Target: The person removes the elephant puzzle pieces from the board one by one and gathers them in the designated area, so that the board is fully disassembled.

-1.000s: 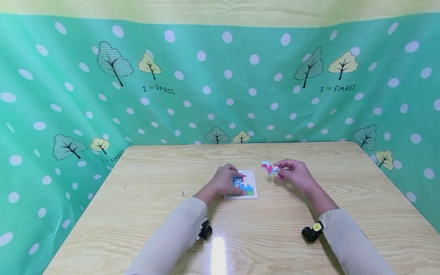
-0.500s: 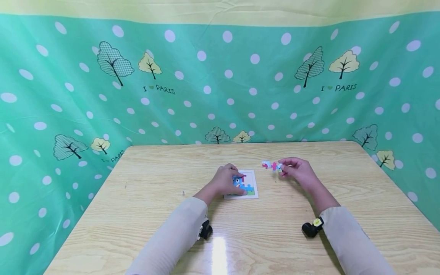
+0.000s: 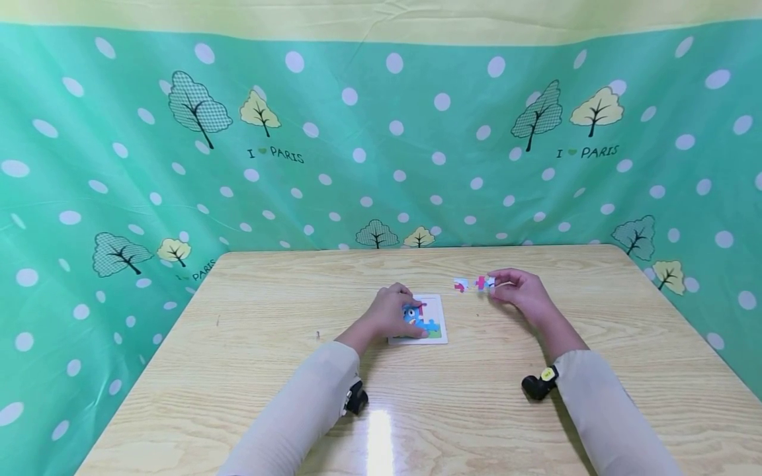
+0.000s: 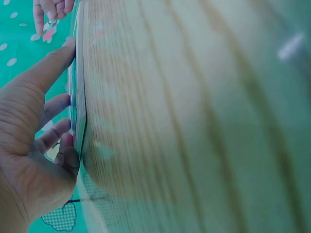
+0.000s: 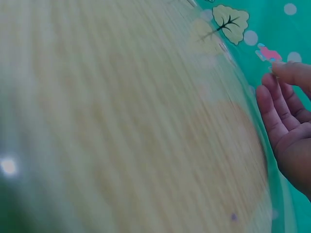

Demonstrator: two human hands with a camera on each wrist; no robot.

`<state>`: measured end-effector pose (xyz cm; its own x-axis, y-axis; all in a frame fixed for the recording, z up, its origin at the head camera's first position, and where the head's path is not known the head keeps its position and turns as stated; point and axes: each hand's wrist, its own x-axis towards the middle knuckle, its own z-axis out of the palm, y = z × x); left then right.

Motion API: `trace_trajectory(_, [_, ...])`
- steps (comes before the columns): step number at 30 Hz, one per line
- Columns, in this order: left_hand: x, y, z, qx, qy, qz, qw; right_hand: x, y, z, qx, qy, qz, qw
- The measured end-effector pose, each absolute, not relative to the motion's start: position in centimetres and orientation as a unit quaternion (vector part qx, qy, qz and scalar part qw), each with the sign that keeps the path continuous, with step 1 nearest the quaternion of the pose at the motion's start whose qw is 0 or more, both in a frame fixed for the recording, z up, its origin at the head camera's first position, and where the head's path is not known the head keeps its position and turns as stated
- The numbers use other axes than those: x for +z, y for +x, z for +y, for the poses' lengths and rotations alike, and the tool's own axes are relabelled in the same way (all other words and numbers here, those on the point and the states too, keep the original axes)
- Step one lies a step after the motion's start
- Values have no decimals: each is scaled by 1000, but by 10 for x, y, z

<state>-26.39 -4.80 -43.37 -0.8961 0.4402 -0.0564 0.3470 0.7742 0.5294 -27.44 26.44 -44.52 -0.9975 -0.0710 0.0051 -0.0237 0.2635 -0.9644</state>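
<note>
Right hand (image 3: 519,292): shifts slightly right and away from the person over the last second, carrying a puzzle piece; thumb and fingertips pinch this piece by its right end.
Pink puzzle piece (image 3: 480,283): pink with white and pale blue, held at the far right of the board; the right wrist view shows it against the curtain (image 5: 272,29), so it seems lifted clear of the surface (image 3: 452,396).
Loose puzzle piece (image 3: 461,284): pink and white, unmoved, apparently lying just beyond the board's far right corner. A strip of wood grain now shows between it and the held piece, where the two looked joined earlier.
Left hand (image 3: 389,312): unmoved, spread over the board's left part with thumb and fingers apart, seemingly steadying it.
Puzzle board (image 3: 433,307): flat and unmoved, white-framed, showing part of a blue cartoon figure with one eye; its upper right is bare white.
Puzzle picture: looks unfinished, I judge, with both pink pieces off the board; what the hand covers cannot be told.
</note>
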Motion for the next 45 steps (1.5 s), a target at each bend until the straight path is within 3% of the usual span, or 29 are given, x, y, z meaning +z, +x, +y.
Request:
trace_trajectory(18, [-436,-265,-47,256,208,939,93,-445,-294,272,-507,-22,862,18])
trace_trajectory(45, [-437,-266,-47,264,206,938,93,-449,-304,268,-314,-129,941,-11])
